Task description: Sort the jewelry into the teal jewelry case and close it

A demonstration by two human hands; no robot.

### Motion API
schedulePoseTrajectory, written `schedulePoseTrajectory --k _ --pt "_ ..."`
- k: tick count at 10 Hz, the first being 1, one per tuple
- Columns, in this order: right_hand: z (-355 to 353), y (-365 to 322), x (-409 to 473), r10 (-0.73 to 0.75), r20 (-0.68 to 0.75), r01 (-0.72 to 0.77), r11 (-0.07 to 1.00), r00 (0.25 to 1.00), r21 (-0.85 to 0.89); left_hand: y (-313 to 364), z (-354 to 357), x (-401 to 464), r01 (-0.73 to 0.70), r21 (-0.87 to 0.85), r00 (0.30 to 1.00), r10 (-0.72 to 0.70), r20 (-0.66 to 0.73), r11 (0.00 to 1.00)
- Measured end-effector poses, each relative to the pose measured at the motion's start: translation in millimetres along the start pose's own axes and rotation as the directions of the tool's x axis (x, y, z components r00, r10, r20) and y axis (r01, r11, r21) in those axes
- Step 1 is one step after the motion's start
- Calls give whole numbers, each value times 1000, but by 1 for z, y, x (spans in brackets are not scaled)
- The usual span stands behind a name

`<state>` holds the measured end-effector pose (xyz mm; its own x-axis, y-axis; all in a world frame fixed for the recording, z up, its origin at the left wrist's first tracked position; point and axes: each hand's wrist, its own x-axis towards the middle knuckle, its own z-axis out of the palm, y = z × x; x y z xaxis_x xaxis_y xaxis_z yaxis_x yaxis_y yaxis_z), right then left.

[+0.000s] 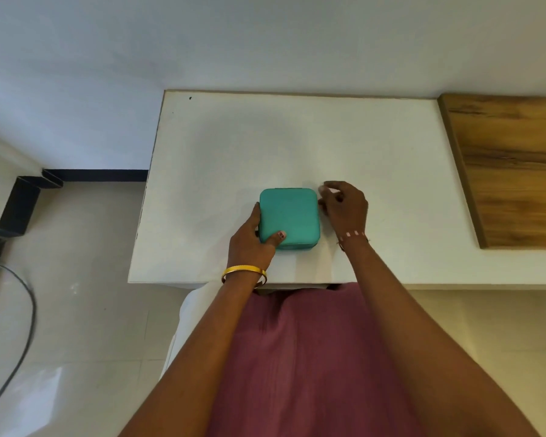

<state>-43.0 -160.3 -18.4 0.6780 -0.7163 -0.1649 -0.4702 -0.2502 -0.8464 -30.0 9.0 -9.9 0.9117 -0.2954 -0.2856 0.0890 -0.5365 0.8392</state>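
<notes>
Behind the right hand (pixel 344 206), teal jewelry case (pixel 289 216) zipper hidden.

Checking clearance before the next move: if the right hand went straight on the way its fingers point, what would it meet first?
The right hand has its fingers curled leftward at the far right corner of the closed square teal jewelry case. It would likely meet that corner's side first; whether the fingers already touch it is unclear.

The jewelry case (pixel 289 217) is plain teal. The surface (pixel 265 146) is white, with a brown wood-grain panel (pixel 514 165) at its right. A gold bangle (pixel 243 270) circles the left wrist; a pink-and-white band (pixel 353 234) the right. The garment (pixel 306 357) is maroon, the floor (pixel 85 310) cream tile.
</notes>
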Motion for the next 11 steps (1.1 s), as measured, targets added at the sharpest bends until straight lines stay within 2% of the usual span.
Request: schedulePoseTrajectory --k 1,2,3,4,6,9,10,11 --pt "-3 4 -36 174 -15 -161 939 985 305 -5 2 -7 -17 10 1000 17 -23 1000" --pt "2 6 -79 127 74 -144 933 989 331 -11 4 -21 -65 20 998 65 1 998" --pt "10 5 -91 72 82 -89 968 994 235 -16 4 -26 -92 27 995 91 46 995" --pt "14 2 -82 52 81 -69 972 995 223 -18 0 -16 -107 124 994 109 -15 987" --pt "43 -21 -55 -13 88 -5 978 996 211 -16 -24 26 -121 204 990 135 -52 971" --pt "77 -47 -15 -66 130 40 980 989 196 -11 -50 77 -57 162 998 62 -28 985" --pt "72 -42 -16 -65 169 22 969 984 246 -10 -53 73 -25 47 999 26 -28 999" --pt "59 -39 -28 30 304 -106 966 952 236 -7 -56 56 74 -95 997 -77 -29 993"
